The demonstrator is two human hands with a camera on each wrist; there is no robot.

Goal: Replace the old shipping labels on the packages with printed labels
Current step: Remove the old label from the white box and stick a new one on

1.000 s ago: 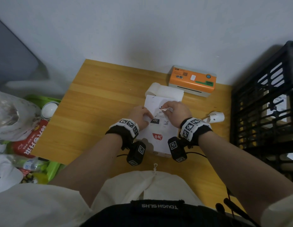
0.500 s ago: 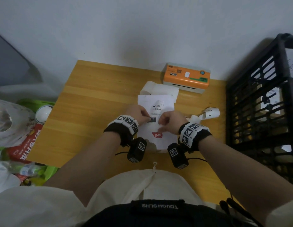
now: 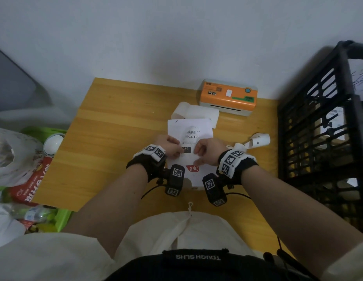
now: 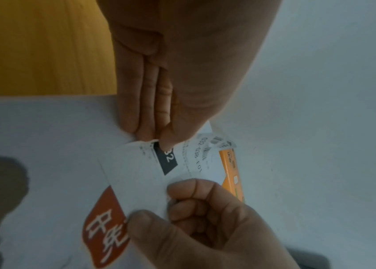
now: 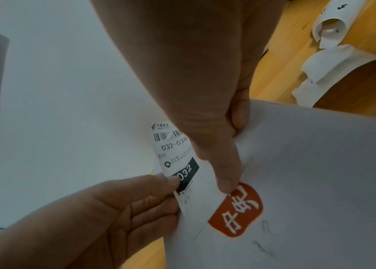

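Note:
A white mailer package (image 3: 205, 173) with a red logo (image 3: 192, 168) lies on the wooden table (image 3: 115, 128) in front of me. A printed shipping label (image 3: 191, 136) with a barcode and a black "032" box bows up over the package between my hands. My left hand (image 3: 172, 148) pinches the label's left edge (image 5: 173, 151), thumb on the black box. My right hand (image 3: 207, 151) pinches the right edge, its fingers (image 4: 189, 193) curled and its thumb (image 5: 226, 182) down beside the logo. How much of the label sticks to the package is hidden.
An orange label printer (image 3: 228, 96) stands at the table's back, with white backing paper (image 3: 196, 111) before it. Curled peeled labels (image 3: 257, 139) lie right of my right wrist. A black crate (image 3: 318, 138) rises at the right. Bags and clutter (image 3: 24, 169) crowd the floor left.
My right hand has drawn back toward me from the label's far end to its near part. More of the barcode end now shows. The left hand has stayed at the left edge.

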